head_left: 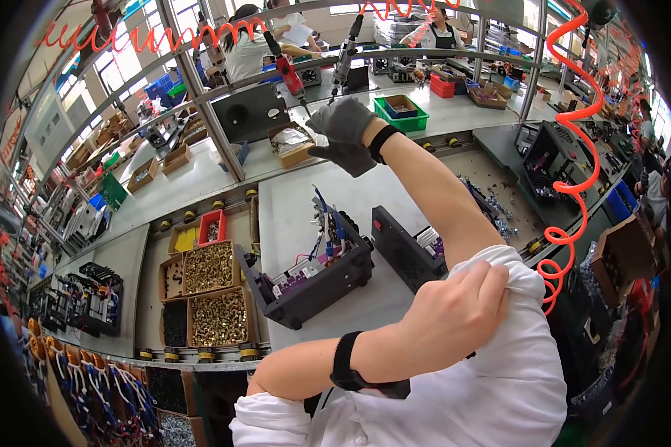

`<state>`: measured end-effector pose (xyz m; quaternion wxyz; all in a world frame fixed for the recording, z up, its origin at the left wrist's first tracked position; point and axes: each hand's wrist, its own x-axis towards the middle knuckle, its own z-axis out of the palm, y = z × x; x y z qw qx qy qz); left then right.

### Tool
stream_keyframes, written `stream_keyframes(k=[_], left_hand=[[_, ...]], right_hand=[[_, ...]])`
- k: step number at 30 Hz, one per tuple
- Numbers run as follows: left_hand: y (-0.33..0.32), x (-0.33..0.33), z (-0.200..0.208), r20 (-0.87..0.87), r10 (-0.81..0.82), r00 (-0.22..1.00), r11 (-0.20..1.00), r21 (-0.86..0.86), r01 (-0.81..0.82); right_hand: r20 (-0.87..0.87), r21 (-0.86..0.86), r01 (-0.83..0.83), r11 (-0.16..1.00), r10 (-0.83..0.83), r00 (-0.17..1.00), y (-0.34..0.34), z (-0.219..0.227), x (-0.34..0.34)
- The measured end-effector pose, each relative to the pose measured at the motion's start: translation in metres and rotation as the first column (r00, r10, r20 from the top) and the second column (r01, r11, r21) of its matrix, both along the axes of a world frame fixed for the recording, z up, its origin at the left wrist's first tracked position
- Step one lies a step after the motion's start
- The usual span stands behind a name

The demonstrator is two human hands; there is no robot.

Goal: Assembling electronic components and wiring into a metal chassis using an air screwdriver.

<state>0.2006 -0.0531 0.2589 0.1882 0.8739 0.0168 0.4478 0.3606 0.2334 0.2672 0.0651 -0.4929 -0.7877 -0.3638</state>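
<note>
My left hand [455,309], bare with a black wristband, reaches across my body. Its fingers are closed on the rolled white sleeve [525,298] of my right arm. My right hand [344,132], in a dark grey glove, is stretched out over the far side of the bench, its thumb and fingers apart. Just beyond it hang a red-and-grey power screwdriver [291,76] and a grey one [343,67]. A small white bit shows between the glove's fingers; I cannot tell whether it is touched. Below the arm stands an open black metal case [317,287] with upright cables and a purple circuit board inside.
A second black case [406,249] stands right of the first. Boxes of brass-coloured fittings [218,318] lie left. A green bin [401,113] and a carton with plastic bags [289,143] sit at the back. A coiled orange hose [574,186] hangs right. Other people work across the bench.
</note>
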Motion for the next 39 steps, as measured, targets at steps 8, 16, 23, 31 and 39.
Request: stream_keyframes(k=[8, 16, 23, 31, 39], left_hand=[[-0.001, 0.011, 0.005, -0.012, -0.156, 0.988, 0.988, -0.008, 0.156], [-0.041, -0.008, -0.023, 0.148, -0.516, 0.844, 0.838, -0.119, 0.533], [0.014, -0.039, -0.094, -0.040, -0.661, 0.749, 0.637, -0.557, 0.532], [0.122, -0.066, -0.117, 0.560, -0.021, 0.828, -0.010, -0.829, 0.560], [0.117, -0.056, -0.100, 0.472, 0.076, 0.879, 0.128, -0.878, 0.460]], right_hand=[[0.018, -0.121, -0.049, 0.991, 0.051, 0.999, -0.013, -0.002, 0.000], [0.109, -0.121, -0.086, 0.989, 0.099, 0.989, -0.009, -0.004, 0.008], [-0.788, 0.073, 0.323, 0.944, -0.143, 0.599, -0.023, 0.046, 0.047], [-0.961, 0.119, -0.303, 0.945, 0.033, -0.276, -0.144, 0.025, 0.029], [-0.941, -0.109, -0.315, 0.943, -0.200, -0.273, -0.154, -0.062, -0.005]])
